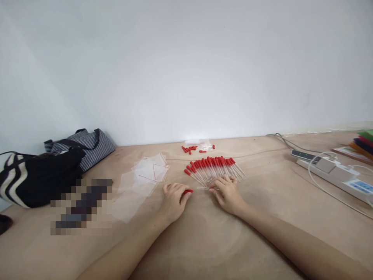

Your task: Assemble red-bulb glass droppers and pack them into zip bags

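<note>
My left hand point(175, 199) is closed on a red rubber bulb point(189, 191), whose end sticks out past the fingertips. Clear glass tubes point(203, 188) reach leftward from the pinched fingers of my right hand point(227, 193); how many it holds I cannot tell. Just beyond both hands, a fan of droppers point(210, 167) lies on the table, red bulbs at the far side and clear stems toward me. Part of the fan is hidden by my right hand. Farther back are loose red bulbs point(190, 148) and a small heap of clear tubes point(206, 147).
Clear zip bags point(148, 171) lie spread at left. Behind them rest a striped bag point(97, 149) and a black bag point(43, 179), with a blurred-out object point(84, 206) in front. A power strip point(340, 177) with cables and colourful items point(363, 144) are at right. A wall stands behind.
</note>
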Demonstrator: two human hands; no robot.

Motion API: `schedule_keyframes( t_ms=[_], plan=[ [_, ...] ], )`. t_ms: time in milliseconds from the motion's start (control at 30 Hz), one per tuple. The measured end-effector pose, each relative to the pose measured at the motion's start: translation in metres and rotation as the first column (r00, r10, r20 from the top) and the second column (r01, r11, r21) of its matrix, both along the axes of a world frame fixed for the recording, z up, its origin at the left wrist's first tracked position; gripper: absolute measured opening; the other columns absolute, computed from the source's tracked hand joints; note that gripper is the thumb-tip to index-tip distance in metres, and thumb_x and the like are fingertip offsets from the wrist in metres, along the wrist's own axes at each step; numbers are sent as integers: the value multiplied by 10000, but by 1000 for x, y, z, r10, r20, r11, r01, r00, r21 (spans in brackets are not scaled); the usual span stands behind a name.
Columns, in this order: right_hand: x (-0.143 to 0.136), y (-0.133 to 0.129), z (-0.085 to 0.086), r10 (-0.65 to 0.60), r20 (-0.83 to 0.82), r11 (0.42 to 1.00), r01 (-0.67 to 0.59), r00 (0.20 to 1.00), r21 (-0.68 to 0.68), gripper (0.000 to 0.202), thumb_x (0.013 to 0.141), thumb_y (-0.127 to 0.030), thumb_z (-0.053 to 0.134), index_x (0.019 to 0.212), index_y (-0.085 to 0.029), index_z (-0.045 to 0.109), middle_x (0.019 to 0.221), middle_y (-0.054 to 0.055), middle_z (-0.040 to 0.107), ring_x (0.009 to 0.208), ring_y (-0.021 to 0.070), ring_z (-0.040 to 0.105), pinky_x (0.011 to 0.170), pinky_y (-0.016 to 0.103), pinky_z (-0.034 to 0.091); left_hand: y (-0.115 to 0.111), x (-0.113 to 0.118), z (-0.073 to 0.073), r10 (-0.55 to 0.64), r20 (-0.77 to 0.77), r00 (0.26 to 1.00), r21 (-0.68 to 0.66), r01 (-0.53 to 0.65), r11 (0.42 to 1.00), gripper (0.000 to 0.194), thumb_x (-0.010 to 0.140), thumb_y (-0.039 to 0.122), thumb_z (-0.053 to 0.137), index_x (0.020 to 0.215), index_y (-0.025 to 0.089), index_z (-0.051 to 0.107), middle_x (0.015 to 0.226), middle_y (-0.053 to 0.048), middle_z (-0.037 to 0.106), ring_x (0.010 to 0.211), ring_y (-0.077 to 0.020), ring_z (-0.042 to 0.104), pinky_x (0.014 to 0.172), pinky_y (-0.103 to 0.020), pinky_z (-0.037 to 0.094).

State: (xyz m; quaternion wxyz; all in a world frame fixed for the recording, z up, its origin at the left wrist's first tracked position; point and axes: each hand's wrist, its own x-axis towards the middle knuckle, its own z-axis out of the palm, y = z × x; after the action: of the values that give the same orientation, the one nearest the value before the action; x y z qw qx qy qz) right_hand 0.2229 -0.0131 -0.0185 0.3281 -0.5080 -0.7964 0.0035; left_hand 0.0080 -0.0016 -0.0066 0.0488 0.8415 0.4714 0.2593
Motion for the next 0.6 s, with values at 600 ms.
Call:
schedule_keyframes(
  t_ms=[600],
  plan=[
    [-15,-7,-4,167,-47,985,-165,985,48,206,829,-230,456,918,-270,637,723,8,613,764,149,448,758,344,200,0,5,-4,27,107,994,-99,-16,995,124,817,245,480,823,231,603,808,16,650,811,-164,554,854,-395,237]
  ],
)
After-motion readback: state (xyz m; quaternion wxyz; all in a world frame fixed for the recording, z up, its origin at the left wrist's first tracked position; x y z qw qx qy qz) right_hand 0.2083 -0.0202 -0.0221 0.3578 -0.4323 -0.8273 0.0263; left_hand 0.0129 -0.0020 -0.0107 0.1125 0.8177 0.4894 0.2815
